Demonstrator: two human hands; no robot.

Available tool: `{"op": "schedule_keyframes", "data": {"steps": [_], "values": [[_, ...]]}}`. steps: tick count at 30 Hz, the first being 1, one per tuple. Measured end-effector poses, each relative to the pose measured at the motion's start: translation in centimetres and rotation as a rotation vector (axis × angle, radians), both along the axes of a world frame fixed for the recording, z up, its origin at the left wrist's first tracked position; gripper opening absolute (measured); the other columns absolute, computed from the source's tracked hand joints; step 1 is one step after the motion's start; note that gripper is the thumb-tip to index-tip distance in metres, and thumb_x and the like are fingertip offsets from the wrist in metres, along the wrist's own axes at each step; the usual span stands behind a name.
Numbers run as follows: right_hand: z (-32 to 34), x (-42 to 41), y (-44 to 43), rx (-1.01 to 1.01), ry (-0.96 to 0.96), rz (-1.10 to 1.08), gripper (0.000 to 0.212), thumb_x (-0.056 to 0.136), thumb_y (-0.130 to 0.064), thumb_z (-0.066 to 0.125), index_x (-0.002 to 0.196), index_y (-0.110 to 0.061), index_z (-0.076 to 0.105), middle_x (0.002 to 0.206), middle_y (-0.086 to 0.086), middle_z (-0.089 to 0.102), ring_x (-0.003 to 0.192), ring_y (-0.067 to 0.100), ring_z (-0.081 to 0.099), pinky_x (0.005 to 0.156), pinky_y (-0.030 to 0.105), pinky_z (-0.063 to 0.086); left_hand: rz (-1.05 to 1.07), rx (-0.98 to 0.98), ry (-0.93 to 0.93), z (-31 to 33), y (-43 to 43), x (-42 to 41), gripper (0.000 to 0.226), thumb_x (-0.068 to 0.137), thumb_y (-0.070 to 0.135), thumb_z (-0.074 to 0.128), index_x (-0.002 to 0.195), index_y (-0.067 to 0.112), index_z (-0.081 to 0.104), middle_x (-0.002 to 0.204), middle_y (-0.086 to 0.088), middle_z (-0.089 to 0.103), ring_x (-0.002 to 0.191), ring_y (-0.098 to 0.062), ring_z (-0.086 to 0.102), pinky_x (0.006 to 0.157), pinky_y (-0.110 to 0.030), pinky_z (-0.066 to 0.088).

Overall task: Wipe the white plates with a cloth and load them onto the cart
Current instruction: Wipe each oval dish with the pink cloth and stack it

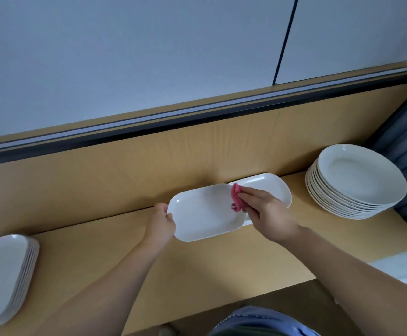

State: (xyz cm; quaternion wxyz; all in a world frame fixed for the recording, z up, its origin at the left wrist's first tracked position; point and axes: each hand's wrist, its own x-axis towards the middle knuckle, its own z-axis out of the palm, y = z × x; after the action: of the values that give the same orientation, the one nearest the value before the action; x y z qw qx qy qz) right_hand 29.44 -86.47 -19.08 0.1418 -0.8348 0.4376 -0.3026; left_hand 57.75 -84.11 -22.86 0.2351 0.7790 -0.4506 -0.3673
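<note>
My left hand grips the left end of a white oblong plate, held tilted above the wooden counter. My right hand pinches a pink cloth and presses it on the plate's right rim. Behind the held plate lies another white oblong plate on the counter, partly hidden by my right hand. No cart is in view.
A stack of several round white deep plates stands at the counter's right end. A stack of several oblong white plates sits at the left edge. A wooden back panel and a dark rail run behind. A grey curtain hangs at right.
</note>
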Motion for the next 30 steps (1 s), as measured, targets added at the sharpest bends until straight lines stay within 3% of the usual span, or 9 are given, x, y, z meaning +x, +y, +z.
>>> {"op": "schedule_keyframes", "data": {"steps": [2,7,15,19,22,24,27,30], "values": [[-0.3,2.9,0.8,-0.009,0.015,0.042,0.032,0.085,0.002,0.059,0.113,-0.011,0.068,0.123,-0.002,0.064,0.094,0.029,0.065,0.069,0.043,0.058,0.034,0.005,0.008,-0.3,1.8,2.4,0.014,0.099,0.015,0.037,0.108,0.025,0.042,0.104,0.003,0.056,0.092,-0.024,0.061,0.081,-0.046,0.055],[-1.0,8.8,3.0,0.04,0.012,0.125,0.035,0.08,0.011,0.061,0.106,-0.012,0.068,0.117,-0.012,0.063,0.083,0.009,0.059,0.062,0.033,0.056,0.104,0.057,0.012,-1.6,5.6,7.3,0.018,0.099,0.012,0.039,0.114,0.018,0.045,0.108,0.0,0.056,0.094,-0.024,0.059,0.081,-0.042,0.054],[-4.0,13.1,5.3,0.185,0.093,0.115,0.036,0.086,0.002,0.053,0.112,-0.019,0.065,0.115,-0.02,0.063,0.082,0.014,0.063,0.067,0.034,0.055,0.07,0.126,-0.018,-3.6,8.5,10.5,0.011,0.099,0.013,0.039,0.106,0.02,0.043,0.097,0.001,0.056,0.085,-0.019,0.056,0.065,-0.03,0.044],[-4.8,13.9,5.6,0.236,0.208,0.084,0.03,0.088,-0.007,0.047,0.106,-0.021,0.066,0.109,-0.02,0.064,0.083,0.015,0.06,0.066,0.033,0.054,0.039,0.103,-0.028,-4.3,8.9,11.2,0.007,0.095,0.016,0.045,0.095,0.017,0.052,0.088,0.0,0.062,0.078,-0.021,0.063,0.07,-0.041,0.055],[-4.8,14.9,5.1,0.219,0.267,0.096,0.028,0.083,0.001,0.049,0.091,-0.022,0.064,0.101,-0.02,0.063,0.08,0.014,0.058,0.061,0.03,0.051,-0.064,0.082,-0.12,-4.1,9.2,11.7,0.007,0.092,0.022,0.052,0.095,0.017,0.054,0.089,0.001,0.062,0.079,-0.022,0.061,0.072,-0.041,0.053],[-5.2,15.7,4.5,0.202,0.303,0.112,0.028,0.078,0.004,0.054,0.084,-0.022,0.062,0.1,-0.018,0.062,0.077,0.014,0.057,0.057,0.028,0.049,-0.211,0.105,-0.236,-3.6,9.1,12.1,0.034,0.088,0.037,0.059,0.116,0.02,0.051,0.113,0.005,0.058,0.098,-0.019,0.057,0.079,-0.034,0.049],[-6.6,16.9,3.5,0.187,0.441,0.102,0.032,0.063,0.004,0.073,0.078,-0.023,0.065,0.105,-0.008,0.065,0.073,0.021,0.059,0.055,0.026,0.046,-0.465,0.192,-0.364,-3.1,9.0,12.8,0.103,0.068,0.063,0.07,0.149,0.022,0.019,0.147,0.007,0.031,0.133,-0.017,0.036,0.102,-0.032,0.037],[-8.1,18.4,3.5,0.245,0.672,0.064,0.045,0.041,-0.001,0.083,0.081,-0.018,0.071,0.106,0.005,0.068,0.083,0.028,0.068,0.06,0.029,0.05,-0.567,0.213,-0.417,-3.5,8.9,13.2,0.121,0.06,0.067,0.074,0.152,0.022,0.009,0.151,0.007,0.023,0.138,-0.016,0.027,0.109,-0.029,0.028]]}}
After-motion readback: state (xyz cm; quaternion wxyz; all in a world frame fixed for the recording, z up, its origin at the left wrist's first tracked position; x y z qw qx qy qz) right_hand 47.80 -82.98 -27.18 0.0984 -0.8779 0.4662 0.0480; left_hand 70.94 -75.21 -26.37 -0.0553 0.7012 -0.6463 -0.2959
